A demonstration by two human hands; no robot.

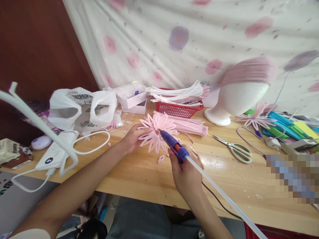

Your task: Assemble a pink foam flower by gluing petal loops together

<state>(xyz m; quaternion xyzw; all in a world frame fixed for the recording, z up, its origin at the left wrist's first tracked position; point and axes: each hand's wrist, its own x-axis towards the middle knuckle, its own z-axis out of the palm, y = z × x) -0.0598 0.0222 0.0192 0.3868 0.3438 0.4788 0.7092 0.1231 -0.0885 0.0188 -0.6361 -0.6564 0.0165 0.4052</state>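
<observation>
Fingers of the left hand [132,139] hold a pink flower [155,128] by its left edge, likely freeing its centre for the glue gun [175,145] gripped by the right hand [186,176].

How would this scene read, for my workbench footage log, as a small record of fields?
Left hand: holds the pink looped flower at its left side
Right hand: grip around the blue glue gun, nozzle at the flower's middle
Glue stick: long, translucent, projecting from the gun's rear
Beyond the flower: pink stem bundle, red basket of white and pink stems
Right side: scissors, white foam head wearing a pink wrap
Left side: white plastic bag
Surface: wooden table
</observation>
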